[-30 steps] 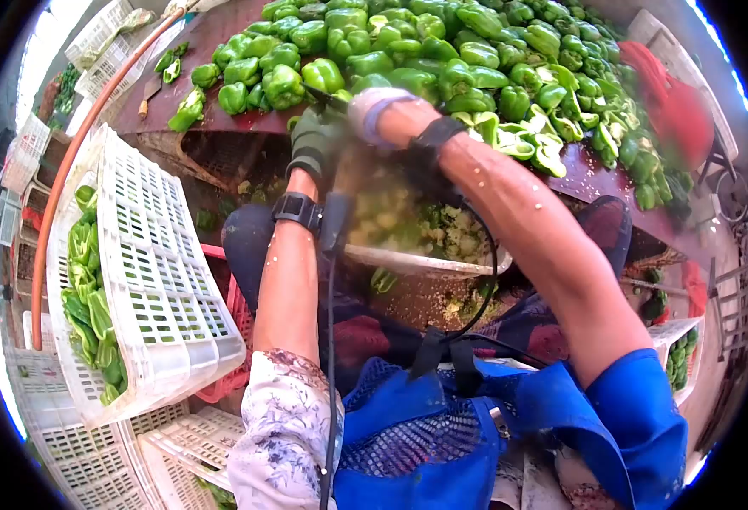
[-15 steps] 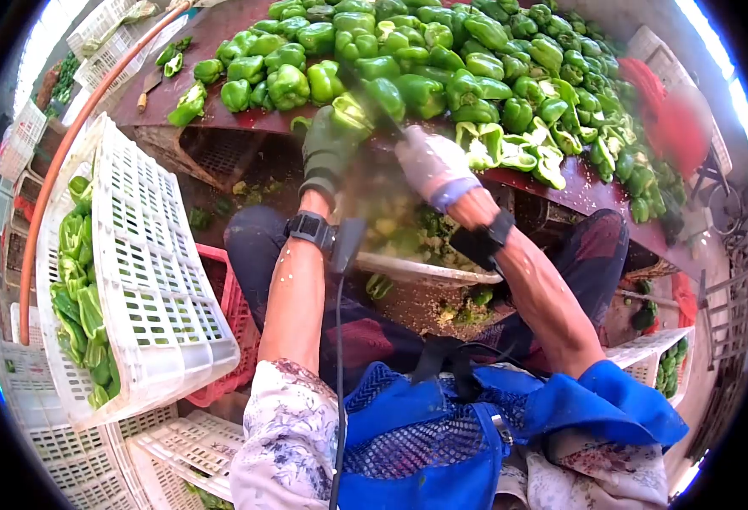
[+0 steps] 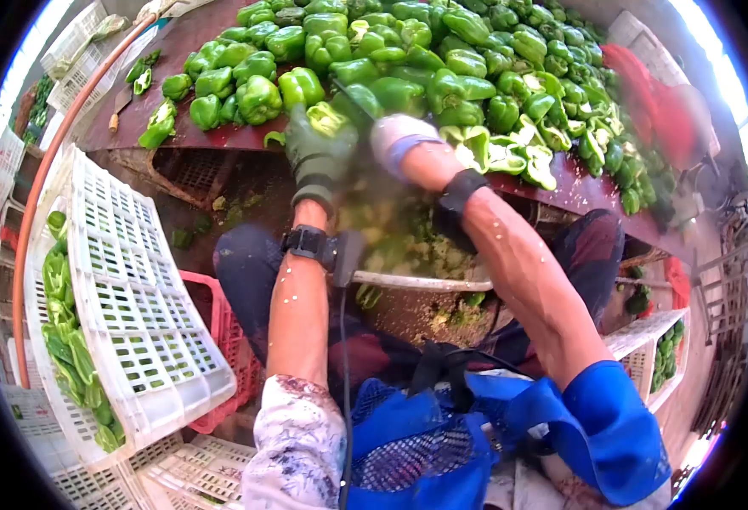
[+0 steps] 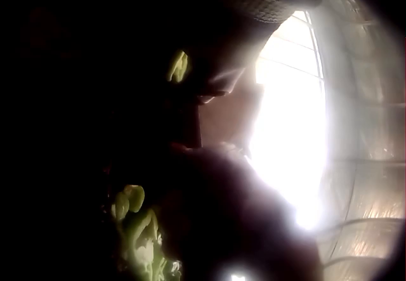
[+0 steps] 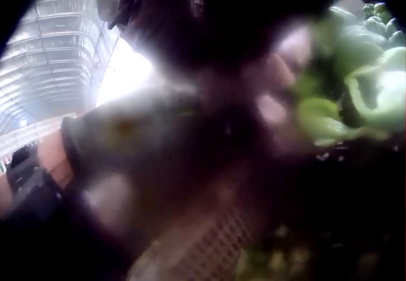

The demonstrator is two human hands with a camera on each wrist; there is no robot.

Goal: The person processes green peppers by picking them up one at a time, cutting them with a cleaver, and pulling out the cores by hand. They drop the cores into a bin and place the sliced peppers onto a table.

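In the head view my left hand (image 3: 319, 155), in a grey-green glove, holds a green bell pepper (image 3: 330, 121) with pale cut flesh at the table's near edge. My right hand (image 3: 406, 146), wearing a pale glove, grips a knife whose dark blade (image 3: 355, 100) slants up and left toward that pepper. Its handle is hidden in the fist. Just beyond both hands lies a big heap of whole green peppers (image 3: 425, 64). Opened pepper halves (image 3: 518, 157) lie right of the right hand. Both wrist views are dark and blurred; pepper pieces (image 5: 323, 119) show at the right one's edge.
Below the hands stands a white crate (image 3: 425, 280) of pale pepper scraps, between the knees. A tilted white crate (image 3: 149, 289) of peppers stands at left, beside a red crate (image 3: 221, 340). Another small knife (image 3: 117, 115) lies at the table's left. An orange hose (image 3: 47, 170) runs past.
The right hand with the knife drew back to the right from the left hand, then came partly back toward it. The pepper's pale cut side came into view in the left hand.
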